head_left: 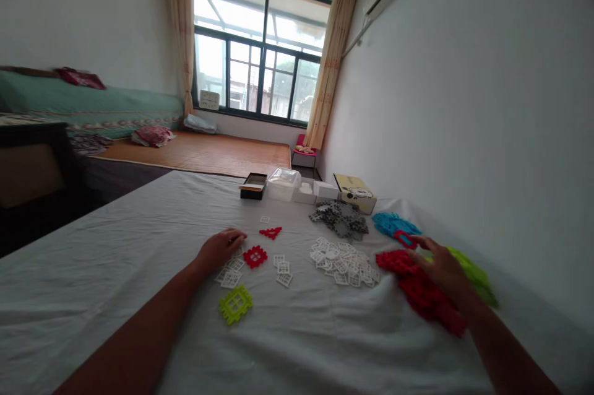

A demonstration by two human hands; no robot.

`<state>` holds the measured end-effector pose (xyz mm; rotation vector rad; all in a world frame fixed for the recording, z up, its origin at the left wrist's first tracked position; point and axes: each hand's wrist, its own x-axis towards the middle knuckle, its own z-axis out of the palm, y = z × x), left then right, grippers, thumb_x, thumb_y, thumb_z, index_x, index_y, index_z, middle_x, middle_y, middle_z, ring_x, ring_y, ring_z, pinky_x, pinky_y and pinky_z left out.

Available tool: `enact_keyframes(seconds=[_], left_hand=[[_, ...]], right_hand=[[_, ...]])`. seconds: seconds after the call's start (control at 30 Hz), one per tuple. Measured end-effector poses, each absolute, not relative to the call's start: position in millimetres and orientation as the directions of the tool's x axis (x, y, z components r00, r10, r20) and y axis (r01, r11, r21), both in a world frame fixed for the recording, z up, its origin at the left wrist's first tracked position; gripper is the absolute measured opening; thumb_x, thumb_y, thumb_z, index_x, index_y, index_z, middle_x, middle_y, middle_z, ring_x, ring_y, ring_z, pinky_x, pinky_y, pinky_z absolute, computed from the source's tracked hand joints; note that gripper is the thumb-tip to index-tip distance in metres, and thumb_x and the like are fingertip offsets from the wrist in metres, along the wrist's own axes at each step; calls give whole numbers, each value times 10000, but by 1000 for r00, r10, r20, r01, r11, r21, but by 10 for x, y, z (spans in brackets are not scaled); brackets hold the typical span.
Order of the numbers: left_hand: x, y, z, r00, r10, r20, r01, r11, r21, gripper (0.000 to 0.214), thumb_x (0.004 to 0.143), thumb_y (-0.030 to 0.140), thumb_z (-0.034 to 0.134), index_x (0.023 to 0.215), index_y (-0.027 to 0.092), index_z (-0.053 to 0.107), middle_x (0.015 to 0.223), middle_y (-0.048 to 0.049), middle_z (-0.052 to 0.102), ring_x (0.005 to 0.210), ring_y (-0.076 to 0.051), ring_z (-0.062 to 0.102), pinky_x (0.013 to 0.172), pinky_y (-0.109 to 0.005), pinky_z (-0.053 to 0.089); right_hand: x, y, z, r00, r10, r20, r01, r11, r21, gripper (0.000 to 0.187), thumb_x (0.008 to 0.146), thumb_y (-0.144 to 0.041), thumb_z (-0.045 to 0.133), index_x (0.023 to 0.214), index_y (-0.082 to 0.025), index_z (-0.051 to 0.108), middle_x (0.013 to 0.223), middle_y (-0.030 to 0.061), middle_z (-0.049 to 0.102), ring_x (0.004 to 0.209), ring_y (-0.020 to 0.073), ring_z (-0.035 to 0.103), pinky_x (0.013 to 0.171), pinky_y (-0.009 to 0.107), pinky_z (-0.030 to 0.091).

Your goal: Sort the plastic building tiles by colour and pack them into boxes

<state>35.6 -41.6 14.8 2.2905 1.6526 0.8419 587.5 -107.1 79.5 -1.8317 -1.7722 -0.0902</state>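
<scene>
The bench (pixel 116 271), covered by a white sheet, was inspected from left to right. The left hand (pixel 221 247) was found palm down, fingers loosely bent and clamped on nothing, with its tips resting on a few white tiles (pixel 231 277). The posture was judged a rest upon the tiles, not a grip. A green tile (pixel 236 304) was laid alone, nearer the person. A red tile (pixel 255 256) was noted just beside the fingertips, a smaller red bit (pixel 270 233) beyond it, and more white squares (pixel 282 271) near its right. All were flat and apart, apparently set out singly so that each could be picked out.

Further right, loose pieces were kept in heaps by colour: a white heap (pixel 343 262), a grey heap (pixel 341 221) behind it, a blue heap (pixel 392 223), a red heap (pixel 420 290) and a green heap (pixel 473 271) nearest the wall. The separation was judged to keep each colour findable and within reach.

The right hand (pixel 440 268) was held over the red heap, fingers extended to a red frame (pixel 404 239) at the blue heap's edge. Contact was seen, but whether the frame was pinched could not be told.

Boxes (pixel 283 184) were lined up at the far edge, well apart from both hands.
</scene>
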Motion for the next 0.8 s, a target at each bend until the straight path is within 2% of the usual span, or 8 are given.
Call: enact_keyframes(seconds=[0.2,0.27,0.33,0.4,0.47,0.57,0.67,0.8], left_hand=[[366,-434,168,199,926,322,824,-336,456,375,869,423,371,977,223,670,1044,-39,672,929,-192,618,829,-273,446],[381,-449,171,193,925,326,824,-333,457,371,871,410,375,976,214,672,1040,-46,673,937,-193,615,838,-277,444],[397,-463,170,173,928,331,823,-321,469,364,867,400,387,974,210,678,1034,-48,678,950,-197,611,847,-281,444],[408,-475,167,163,929,332,818,-316,481,351,864,386,400,976,211,683,1030,-47,681,952,-195,610,856,-281,443],[414,-488,168,159,929,333,813,-314,490,339,863,370,407,976,213,685,1027,-45,682,945,-191,612,858,-276,443],[414,-507,177,157,931,331,805,-315,503,323,865,346,414,970,210,689,1022,-45,683,934,-185,616,857,-268,442],[403,-509,182,152,933,326,801,-310,512,318,871,334,417,969,201,689,1008,-50,684,926,-184,616,843,-264,444],[388,-492,163,153,931,333,802,-314,509,309,878,335,422,962,202,688,988,-52,685,918,-183,615,824,-263,444]], right_hand=[[6428,-1227,627,151,927,344,943,-30,-332,510,730,-528,515,1099,-184,589,1097,122,655,1006,290,602,906,427,438],[6276,-1210,618,142,916,376,956,-28,-292,538,740,-556,491,1103,-173,596,1105,144,647,1023,317,587,912,465,427],[5941,-1183,647,71,896,437,966,49,-256,530,776,-551,454,1116,-171,598,1115,151,637,1050,323,567,930,480,410],[5450,-1174,684,-70,888,455,945,205,-255,476,813,-514,440,1119,-186,599,1115,133,636,1062,301,559,942,463,409],[4868,-1188,699,-246,876,415,876,384,-292,402,831,-460,463,1115,-211,601,1105,105,642,1054,268,565,940,430,423],[4006,-1204,664,-528,802,278,727,597,-340,309,846,-367,487,1095,-235,615,1074,76,656,1026,232,574,920,386,442],[3319,-1144,613,-668,716,203,643,693,-326,288,846,-308,502,1102,-238,614,1082,62,658,1027,221,558,910,363,438],[2703,-970,577,-646,743,173,713,669,-210,354,842,-353,521,1166,-224,574,1123,86,643,1068,247,521,893,388,423]])
